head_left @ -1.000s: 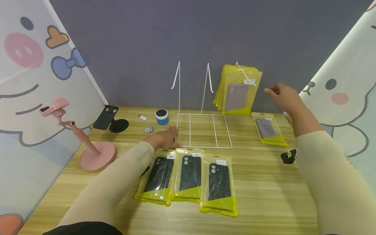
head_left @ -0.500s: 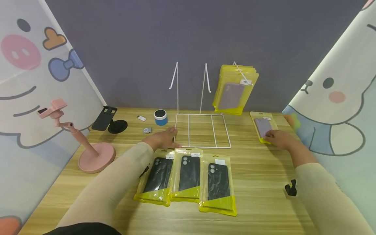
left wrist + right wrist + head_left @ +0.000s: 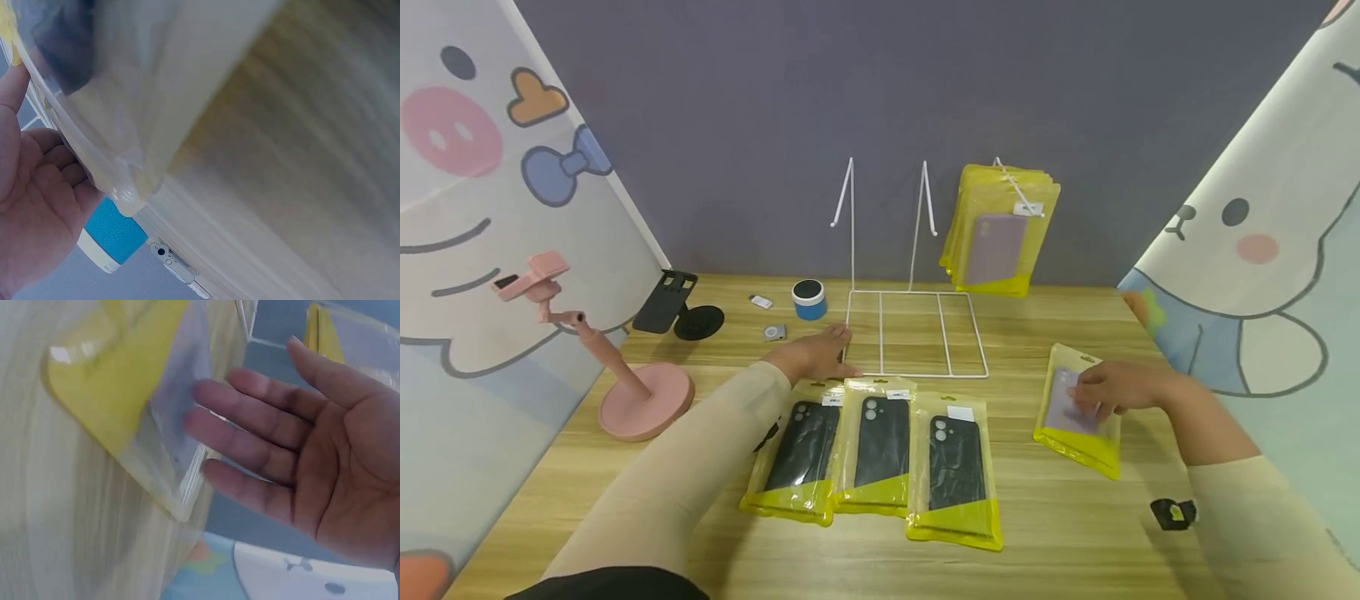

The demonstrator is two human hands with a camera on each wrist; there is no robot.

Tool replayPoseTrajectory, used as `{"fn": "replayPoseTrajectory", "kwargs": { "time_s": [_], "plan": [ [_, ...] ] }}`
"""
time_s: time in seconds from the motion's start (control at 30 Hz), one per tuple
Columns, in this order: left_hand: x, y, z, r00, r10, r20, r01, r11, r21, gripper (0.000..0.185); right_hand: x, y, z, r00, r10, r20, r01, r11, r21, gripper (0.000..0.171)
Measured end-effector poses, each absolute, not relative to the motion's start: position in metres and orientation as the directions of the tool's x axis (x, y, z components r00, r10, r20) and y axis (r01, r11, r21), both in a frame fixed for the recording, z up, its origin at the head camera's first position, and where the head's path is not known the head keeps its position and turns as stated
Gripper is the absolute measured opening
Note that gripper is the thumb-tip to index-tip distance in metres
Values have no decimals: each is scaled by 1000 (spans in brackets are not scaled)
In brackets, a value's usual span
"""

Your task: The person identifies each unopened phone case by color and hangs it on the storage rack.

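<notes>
One bagged purple phone case (image 3: 1064,408) under right hand (image 3: 1118,388): fingers near-straight, touching, no grip. Left hand (image 3: 812,354) relaxed at wire rack (image 3: 882,333), nothing held. Likely light, slick, stiff-cored; pinch its hang-hole end (image 3: 1067,358).

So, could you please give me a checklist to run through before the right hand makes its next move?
1. Right hand at the purple-case pouch: ok, it reaches over the pouch.
2. Pouch pinched: not ok, the right wrist view shows fingers extended and thumb apart.
3. Hang hole uncovered: ok, visible at the pouch's far end.
4. Hook tip clear: ok, it shows in front of the hanging pouches.
5. Wire rack steadied: cannot tell; the left hand is at its base, but pressure isn't visible.
6. Black-case pouches separate from the purple-case pouch: ok.
</notes>
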State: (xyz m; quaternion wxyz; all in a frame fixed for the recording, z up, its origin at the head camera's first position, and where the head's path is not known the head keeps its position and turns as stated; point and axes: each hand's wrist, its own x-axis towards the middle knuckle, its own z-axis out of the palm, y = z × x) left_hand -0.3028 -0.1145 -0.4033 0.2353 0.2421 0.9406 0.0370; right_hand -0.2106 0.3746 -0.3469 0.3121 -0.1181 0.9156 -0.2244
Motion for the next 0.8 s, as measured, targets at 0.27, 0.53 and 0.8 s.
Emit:
{"fn": "replayPoseTrajectory", "kwargs": {
  "time_s": [0.27,0.53,0.8],
  "plan": [
    [-302,-115,-403,-772,488,-408,448,872,196,97,-227,417,-362,-939,-222,-263,-142,946,-292,59],
    [-301,-113,-402,-777,475,-414,428,880,206,96,-234,431,-379,-931,-227,-287,-162,959,-234,41],
    [-300,-113,-401,-778,466,-421,421,885,200,97,-233,407,-350,-964,-259,62,-258,850,-459,22]
  ]
}}
